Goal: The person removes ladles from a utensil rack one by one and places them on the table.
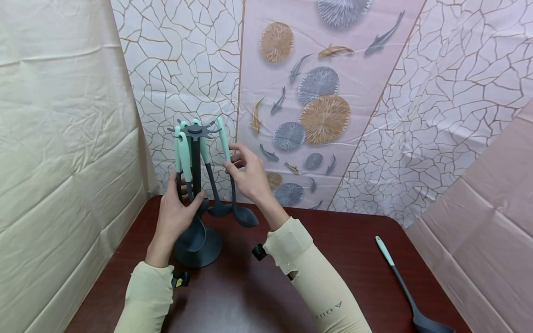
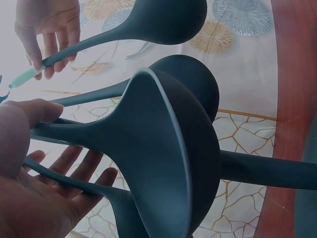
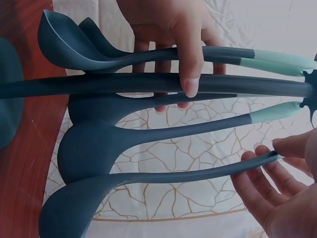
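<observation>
A dark utensil stand (image 1: 201,254) with a round base and hooked top is on the table's left side, hung with several mint-handled utensils. My left hand (image 1: 176,212) grips around its post among the hanging shafts; in the right wrist view its thumb lies across the post. A ladle (image 2: 148,144) with a pouring lip hangs close by this hand. My right hand (image 1: 250,175) pinches a serving spoon (image 1: 244,217) between thumb and fingers, just below its mint handle. The spoon's handle end is up beside the stand's hooks, and its dark bowl hangs downward. Another spoon (image 3: 86,151) hangs beside it.
On the right of the reddish-brown table (image 1: 333,245) lies a utensil (image 1: 404,283) with a mint handle and dark shaft, its head partly cut off by the frame. Cloth hangings (image 1: 200,60) enclose the back and both sides.
</observation>
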Available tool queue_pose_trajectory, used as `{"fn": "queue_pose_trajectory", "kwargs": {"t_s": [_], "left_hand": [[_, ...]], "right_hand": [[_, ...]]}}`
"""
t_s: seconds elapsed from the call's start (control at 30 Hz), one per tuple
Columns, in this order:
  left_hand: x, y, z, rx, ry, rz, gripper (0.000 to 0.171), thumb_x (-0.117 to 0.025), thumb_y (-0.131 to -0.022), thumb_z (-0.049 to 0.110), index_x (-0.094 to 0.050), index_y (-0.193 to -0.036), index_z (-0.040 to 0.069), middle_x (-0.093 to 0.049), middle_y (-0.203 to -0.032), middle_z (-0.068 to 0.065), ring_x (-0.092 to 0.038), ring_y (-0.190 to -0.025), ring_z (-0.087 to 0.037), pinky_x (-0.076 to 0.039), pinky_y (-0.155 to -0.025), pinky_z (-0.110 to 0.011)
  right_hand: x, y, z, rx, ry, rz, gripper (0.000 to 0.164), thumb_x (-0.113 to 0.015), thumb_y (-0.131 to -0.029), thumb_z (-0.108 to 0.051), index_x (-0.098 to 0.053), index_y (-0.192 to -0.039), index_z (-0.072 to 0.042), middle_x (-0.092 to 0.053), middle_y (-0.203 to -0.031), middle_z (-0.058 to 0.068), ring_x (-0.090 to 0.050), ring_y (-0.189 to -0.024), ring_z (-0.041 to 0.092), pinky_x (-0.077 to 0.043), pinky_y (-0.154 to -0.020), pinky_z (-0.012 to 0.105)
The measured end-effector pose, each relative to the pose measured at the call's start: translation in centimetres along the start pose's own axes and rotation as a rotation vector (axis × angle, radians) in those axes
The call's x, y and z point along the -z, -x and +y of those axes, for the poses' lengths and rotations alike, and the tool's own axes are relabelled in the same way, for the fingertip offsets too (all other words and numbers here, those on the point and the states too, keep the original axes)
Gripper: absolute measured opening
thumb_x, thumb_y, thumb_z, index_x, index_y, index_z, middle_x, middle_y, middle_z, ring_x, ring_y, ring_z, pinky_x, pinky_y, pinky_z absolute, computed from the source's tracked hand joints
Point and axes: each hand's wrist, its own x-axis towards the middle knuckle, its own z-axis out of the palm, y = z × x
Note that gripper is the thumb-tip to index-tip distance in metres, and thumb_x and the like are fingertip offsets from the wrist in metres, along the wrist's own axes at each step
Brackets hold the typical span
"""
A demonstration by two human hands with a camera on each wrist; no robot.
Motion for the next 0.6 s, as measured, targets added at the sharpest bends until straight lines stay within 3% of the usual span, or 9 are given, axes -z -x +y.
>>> {"fn": "queue_pose_trajectory", "kwargs": {"t_s": [0.6], "left_hand": [[0.08, 0.00, 0.19, 0.021, -0.002, -0.010, 0.072, -0.075, -0.100, 0.033, -0.036, -0.155, 0.008, -0.060, -0.132, -0.023, -0.065, -0.119, -0.043, -0.054, -0.097, -0.064]], "right_hand": [[0.79, 0.10, 0.13, 0.016, 0.040, 0.032, 0.041, -0.072, -0.102, -0.012, -0.063, -0.142, -0.014, -0.074, -0.097, 0.004, -0.071, -0.085, 0.016, -0.057, -0.069, 0.033]]}}
